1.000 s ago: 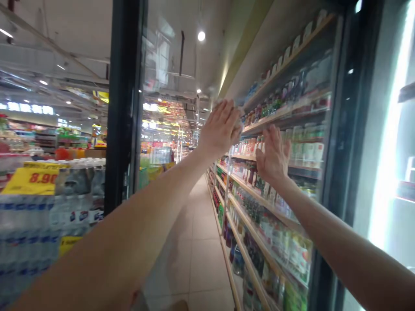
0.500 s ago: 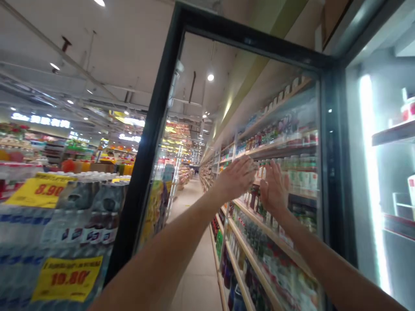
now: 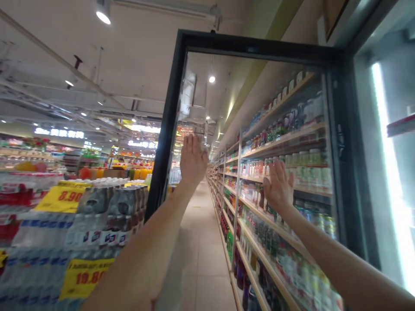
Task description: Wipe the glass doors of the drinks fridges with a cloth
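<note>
A glass door (image 3: 259, 103) with a black frame (image 3: 170, 112) stands swung open in front of me. My left hand (image 3: 193, 162) lies flat against the left part of the pane, its fingers stretched out and close together. Something pale shows beside its fingertips; I cannot tell whether it is a reflection or a thing under the hand. Further right, my right hand (image 3: 279, 188) rests on the glass with fingers stretched and the thumb apart. Through the pane, shelves of bottles (image 3: 311, 166) show behind both hands.
At the right is the lit inside of a cooler, with a bright light strip (image 3: 389, 164) and a shelf edge (image 3: 402, 126). Packs of bottled drinks (image 3: 103, 216) are stacked at the left with yellow price signs (image 3: 61, 198). A tiled aisle floor (image 3: 197, 242) runs ahead.
My left hand has slid left across the glass, away from my right hand. The right hand stays near the same part of the pane. The view has shifted slightly.
</note>
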Demonstrator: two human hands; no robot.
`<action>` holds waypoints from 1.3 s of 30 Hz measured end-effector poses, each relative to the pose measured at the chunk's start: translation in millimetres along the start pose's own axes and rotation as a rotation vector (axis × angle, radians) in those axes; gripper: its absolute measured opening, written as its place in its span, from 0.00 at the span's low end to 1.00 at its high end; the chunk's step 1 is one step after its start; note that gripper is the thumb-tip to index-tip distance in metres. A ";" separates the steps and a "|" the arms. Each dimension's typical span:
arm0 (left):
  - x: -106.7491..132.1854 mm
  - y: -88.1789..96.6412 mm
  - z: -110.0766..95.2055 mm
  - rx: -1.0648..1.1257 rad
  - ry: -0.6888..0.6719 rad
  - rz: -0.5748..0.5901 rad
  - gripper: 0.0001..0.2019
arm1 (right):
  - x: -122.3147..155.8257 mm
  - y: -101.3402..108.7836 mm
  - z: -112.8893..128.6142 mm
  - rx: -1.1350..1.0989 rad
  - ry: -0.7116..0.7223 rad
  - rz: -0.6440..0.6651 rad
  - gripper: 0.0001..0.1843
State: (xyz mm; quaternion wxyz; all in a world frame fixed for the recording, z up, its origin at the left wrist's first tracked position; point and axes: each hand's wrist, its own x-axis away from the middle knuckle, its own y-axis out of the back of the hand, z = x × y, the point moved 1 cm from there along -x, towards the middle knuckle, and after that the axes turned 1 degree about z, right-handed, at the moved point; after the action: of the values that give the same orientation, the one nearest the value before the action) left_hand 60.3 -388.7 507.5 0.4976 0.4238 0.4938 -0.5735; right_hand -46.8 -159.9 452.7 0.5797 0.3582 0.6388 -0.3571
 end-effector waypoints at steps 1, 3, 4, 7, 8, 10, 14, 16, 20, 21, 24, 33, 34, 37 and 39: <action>4.5 -2.3 -1.7 0.010 0.009 -0.004 0.26 | 0.2 -0.9 0.9 -0.001 -0.005 0.002 0.29; 16.4 -8.3 -10.9 0.075 -0.195 0.100 0.25 | 0.7 -1.9 2.6 0.000 0.000 0.009 0.29; 22.0 -10.7 -14.6 0.108 -0.321 0.169 0.25 | 1.0 -2.1 3.4 0.003 0.009 0.009 0.29; 24.0 -11.3 -7.8 0.092 -0.269 0.160 0.23 | 2.1 -2.0 4.5 0.013 0.030 0.013 0.29; 20.3 -10.0 -1.8 0.050 -0.109 0.086 0.23 | 2.5 -1.9 4.5 0.014 0.035 0.014 0.30; 13.6 -8.2 4.1 -0.032 0.191 -0.060 0.23 | 3.1 -1.9 4.0 0.011 0.040 0.006 0.30; 19.1 -13.9 -23.3 -0.015 -0.031 0.040 0.22 | 4.0 -2.6 1.4 -0.008 0.031 -0.024 0.29; 23.8 -14.4 -31.5 0.032 -0.350 0.207 0.21 | 4.1 -3.2 0.5 -0.020 0.039 -0.033 0.29; 10.7 -0.1 2.8 -0.096 -0.007 0.097 0.20 | 3.8 -3.1 1.6 -0.034 0.040 -0.035 0.28; 8.3 3.1 11.2 -0.122 0.125 0.033 0.21 | 3.7 -2.8 2.2 -0.038 0.031 -0.032 0.28; 16.3 3.1 9.9 -0.060 -0.010 0.045 0.21 | 3.7 -2.4 3.4 -0.037 0.011 -0.023 0.29; 25.9 1.9 6.7 -0.022 0.081 -0.016 0.23 | 3.4 -2.5 3.7 -0.004 0.017 -0.028 0.28; 26.9 1.0 2.7 -0.017 0.058 -0.003 0.23 | 3.1 -2.0 3.9 -0.004 0.016 -0.027 0.27; 37.7 -1.6 -13.1 0.078 -0.370 0.226 0.23 | 2.4 -1.0 4.0 -0.003 0.015 -0.021 0.27; 41.5 0.5 -10.2 0.094 -0.472 0.299 0.23 | 2.3 -1.1 3.5 -0.007 0.018 -0.016 0.27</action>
State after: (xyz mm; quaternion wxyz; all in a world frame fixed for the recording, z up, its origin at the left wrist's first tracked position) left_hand 54.8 -385.0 465.3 0.6578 0.3693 0.2691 -0.5988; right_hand -46.2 -163.5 450.2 0.5724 0.3541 0.6481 -0.3562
